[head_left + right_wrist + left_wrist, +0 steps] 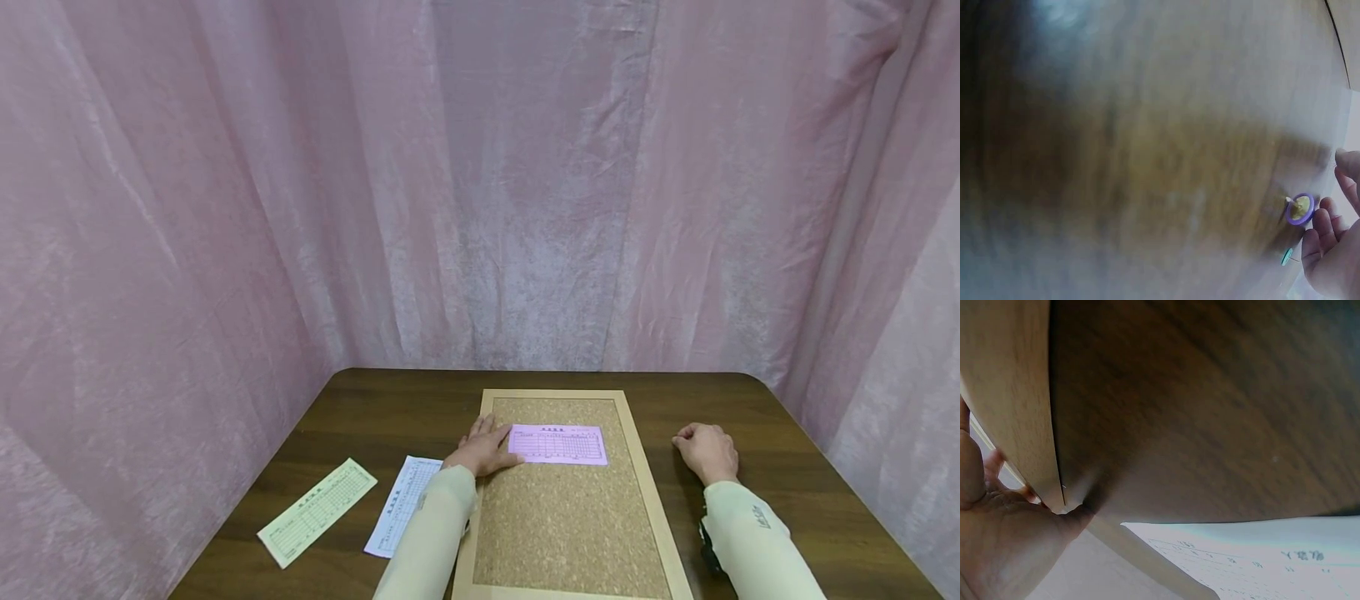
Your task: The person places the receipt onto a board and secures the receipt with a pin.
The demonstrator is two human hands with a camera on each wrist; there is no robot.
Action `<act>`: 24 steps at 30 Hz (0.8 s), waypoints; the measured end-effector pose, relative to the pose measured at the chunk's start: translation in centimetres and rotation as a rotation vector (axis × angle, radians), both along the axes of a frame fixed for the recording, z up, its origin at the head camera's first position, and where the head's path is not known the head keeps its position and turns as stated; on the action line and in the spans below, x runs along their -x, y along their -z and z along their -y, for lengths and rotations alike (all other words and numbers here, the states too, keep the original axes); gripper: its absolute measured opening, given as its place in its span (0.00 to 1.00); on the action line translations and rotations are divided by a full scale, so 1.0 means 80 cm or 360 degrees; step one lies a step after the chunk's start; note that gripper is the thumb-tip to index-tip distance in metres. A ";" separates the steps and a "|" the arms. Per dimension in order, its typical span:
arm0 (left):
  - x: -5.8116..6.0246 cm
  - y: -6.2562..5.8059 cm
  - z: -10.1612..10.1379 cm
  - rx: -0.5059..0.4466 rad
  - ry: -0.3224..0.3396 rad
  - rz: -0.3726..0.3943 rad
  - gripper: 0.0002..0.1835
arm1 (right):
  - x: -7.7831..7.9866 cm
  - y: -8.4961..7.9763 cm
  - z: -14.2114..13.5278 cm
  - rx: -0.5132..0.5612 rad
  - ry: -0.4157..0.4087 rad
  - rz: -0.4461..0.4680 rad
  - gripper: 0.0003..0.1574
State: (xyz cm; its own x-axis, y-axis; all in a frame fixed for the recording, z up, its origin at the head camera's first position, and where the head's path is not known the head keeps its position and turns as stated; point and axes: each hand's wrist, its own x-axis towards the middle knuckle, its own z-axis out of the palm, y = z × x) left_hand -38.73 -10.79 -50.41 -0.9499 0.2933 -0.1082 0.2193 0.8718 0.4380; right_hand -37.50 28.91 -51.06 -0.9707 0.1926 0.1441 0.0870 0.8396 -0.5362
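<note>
A purple printed form slip (557, 445) lies across the upper part of a wood-framed cork board (570, 533). My left hand (482, 448) rests over the board's left frame, fingers spread, thumb at the slip's left edge. To the right of the board, my right hand (707, 452) is low over the table with its fingers bent. Beside those fingers, in the right wrist view, are a small round piece with a purple rim (1300, 209) and a green-headed pin (1287, 257). Thumb and forefinger come together there; I cannot tell whether they pinch anything.
A green form slip (317, 512) lies slanted on the dark wooden table (405, 400) at the left. Between it and the board is a white form slip (403, 504), partly covered by my left sleeve. Pink curtains (525, 183) hang behind and at both sides.
</note>
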 end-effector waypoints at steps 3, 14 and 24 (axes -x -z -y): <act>0.001 0.002 0.000 -0.0002 0.0006 -0.0007 0.41 | 0.001 0.002 -0.002 -0.0003 -0.0018 -0.0042 0.13; 0.001 0.002 0.000 -0.0006 0.0003 0.0001 0.40 | 0.004 0.002 -0.002 0.0037 -0.0041 -0.0134 0.12; -0.002 -0.003 -0.002 0.0010 -0.0004 0.0011 0.40 | 0.005 0.001 0.001 0.0070 -0.0017 -0.0211 0.13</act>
State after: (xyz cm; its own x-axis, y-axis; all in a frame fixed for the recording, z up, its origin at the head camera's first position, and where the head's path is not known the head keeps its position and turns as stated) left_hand -38.61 -10.66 -50.15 -0.9499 0.2900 -0.1164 0.2139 0.8751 0.4341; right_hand -37.91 28.83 -51.10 -0.9456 0.1915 0.2631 0.0041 0.8154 -0.5789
